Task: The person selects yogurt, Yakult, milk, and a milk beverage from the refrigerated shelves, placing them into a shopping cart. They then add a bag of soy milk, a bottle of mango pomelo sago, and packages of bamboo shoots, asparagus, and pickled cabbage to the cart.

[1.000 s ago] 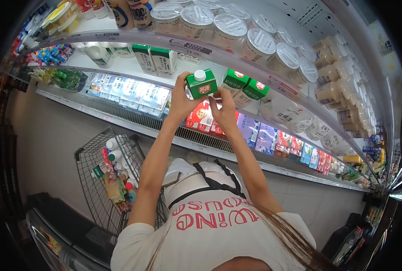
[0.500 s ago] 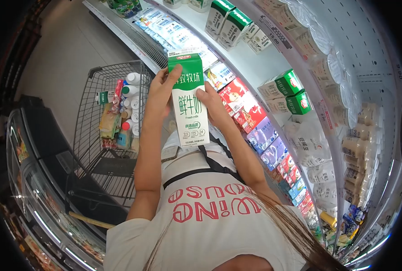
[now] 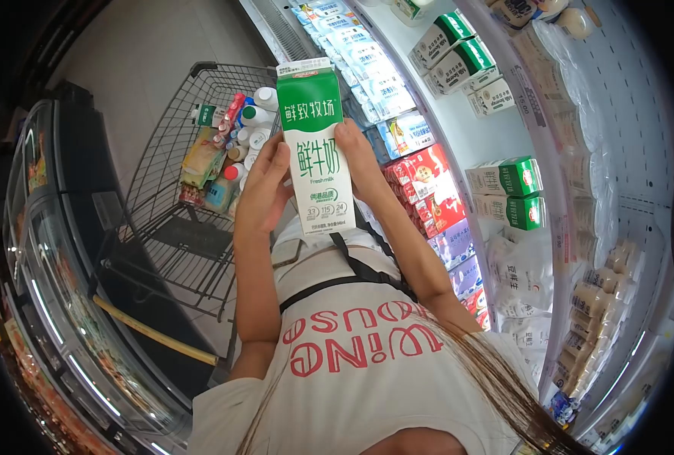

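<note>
Gripping the "Fresh milk" carton (image 3: pixel 319 163) with left hand (image 3: pixel 263 189) and right hand (image 3: pixel 361 161), both part-closed on its sides, I hold it before the torso, right of the wire cart (image 3: pixel 196 69) containing capped bottles (image 3: pixel 255 117).

Left hand (image 3: pixel 265 184): one, thumb raised, fingers partly curled, set slightly lower in the view than its pair. Right hand (image 3: pixel 358 158): one, thumb bent inward, fingers mostly hidden. Forearms: two, bare, extended ahead of the torso, the left (image 3: pixel 257 280) near straight up the view, the right (image 3: pixel 409 243) slanting inward.
</note>
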